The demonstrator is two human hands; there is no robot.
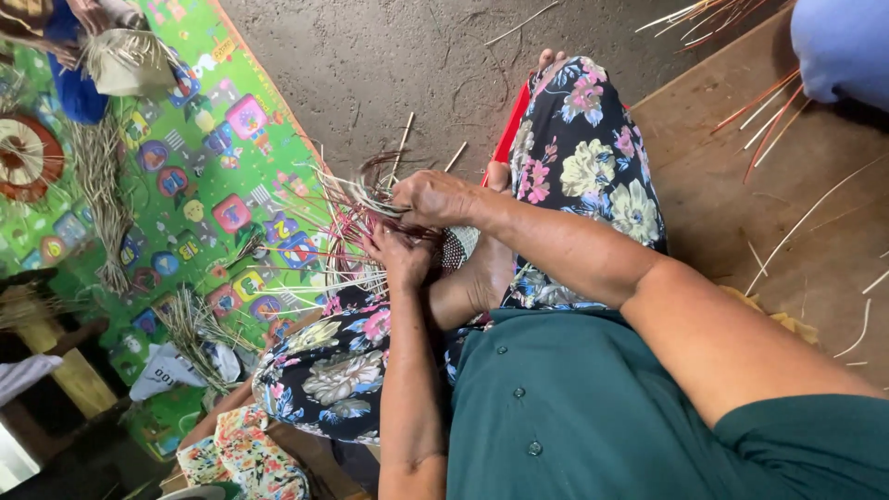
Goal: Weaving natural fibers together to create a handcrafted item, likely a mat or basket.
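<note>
I sit cross-legged in floral trousers, working a small woven piece (458, 245) of pale and dark red strips that rests against my bare foot (477, 278). My right hand (435, 196) grips the loose strips (347, 208) from above where they fan out to the left. Just below it, my left hand (400, 255) pinches the weave and strips, fingers closed. The two hands almost touch. Much of the woven piece is hidden under them.
A colourful play mat (208, 139) covers the floor at left, with bundles of dried strips (102, 199) and a round woven disc (26, 156). Another person (83, 46) works at top left. Loose strips (769, 106) lie on a wooden board at right.
</note>
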